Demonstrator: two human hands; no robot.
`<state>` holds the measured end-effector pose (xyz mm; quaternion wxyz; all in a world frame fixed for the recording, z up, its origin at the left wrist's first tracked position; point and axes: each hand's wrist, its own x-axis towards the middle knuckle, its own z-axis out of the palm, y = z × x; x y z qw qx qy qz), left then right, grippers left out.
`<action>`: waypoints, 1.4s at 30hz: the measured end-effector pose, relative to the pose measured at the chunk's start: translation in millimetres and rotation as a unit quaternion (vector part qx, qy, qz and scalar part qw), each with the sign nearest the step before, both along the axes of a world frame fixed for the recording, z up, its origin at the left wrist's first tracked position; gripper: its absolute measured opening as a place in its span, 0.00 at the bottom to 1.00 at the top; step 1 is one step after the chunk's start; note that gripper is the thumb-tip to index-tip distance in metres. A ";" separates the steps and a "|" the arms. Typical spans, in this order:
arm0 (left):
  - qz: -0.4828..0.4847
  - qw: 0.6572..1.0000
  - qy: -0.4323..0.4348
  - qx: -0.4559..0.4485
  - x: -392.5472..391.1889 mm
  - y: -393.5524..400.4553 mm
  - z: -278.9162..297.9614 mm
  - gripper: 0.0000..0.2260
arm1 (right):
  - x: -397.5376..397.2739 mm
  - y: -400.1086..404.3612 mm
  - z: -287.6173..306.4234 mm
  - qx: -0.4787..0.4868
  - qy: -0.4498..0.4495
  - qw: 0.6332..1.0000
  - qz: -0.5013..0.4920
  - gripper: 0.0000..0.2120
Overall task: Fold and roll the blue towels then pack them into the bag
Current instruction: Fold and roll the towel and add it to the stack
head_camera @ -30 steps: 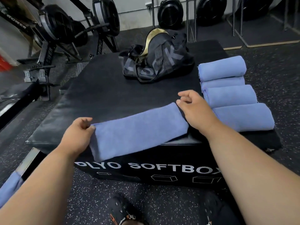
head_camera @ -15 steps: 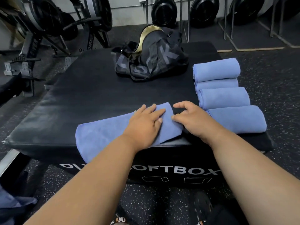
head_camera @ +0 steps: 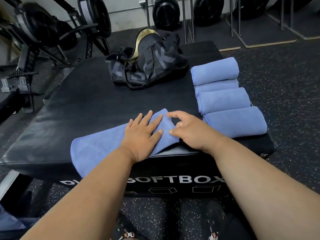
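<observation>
Blue cloth: a folded towel (head_camera: 107,149) lies as a long strip along the near edge of the black padded box (head_camera: 83,108), its left end drooping slightly over the front edge.
Left hand: the left hand (head_camera: 143,134) lies flat on the right part of the towel, fingers straight and spread, palm down, gripping nothing.
Right hand: the right hand (head_camera: 188,130) sits at the towel's right end; thumb and forefinger are bent and touch the cloth's edge. Whether they actually pinch the cloth cannot be told.
Rolled stock: four rolled towels (head_camera: 225,97) lie side by side, touching, in a row along the right side of the box top, just beside the right hand.
Bag: a black bag (head_camera: 149,63) with grey lettering and a gold-lined opening stands at the far middle of the box top, well apart from the towel under the hands and near the farthest roll.
Box front: white lettering reading "SOFTBOX" shows below the forearms.
Floor: dark speckled rubber floor (head_camera: 285,84) surrounds the box.
Background: exercise machines (head_camera: 52,28) stand at the far left; black round-cased machines stand upright along the back wall.
Lower edge: the person's shoes show between the forearms.
</observation>
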<state>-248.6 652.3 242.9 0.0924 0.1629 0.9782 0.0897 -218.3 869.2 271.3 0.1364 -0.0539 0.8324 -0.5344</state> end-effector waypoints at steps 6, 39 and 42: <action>0.003 1.000 0.009 0.006 3.5 1.6 3.3 0.34 | 3.9 0.1 1.2 -0.115 0.036 0.993 -0.008 0.22; 0.019 1.000 -0.011 -0.004 10.9 1.8 12.2 0.46 | -2.5 -28.8 -1.8 0.310 0.048 0.947 -0.072 0.11; 0.069 0.997 -0.004 0.022 17.2 -19.7 11.4 0.39 | -10.0 -30.7 -6.7 0.293 0.084 0.945 -0.117 0.11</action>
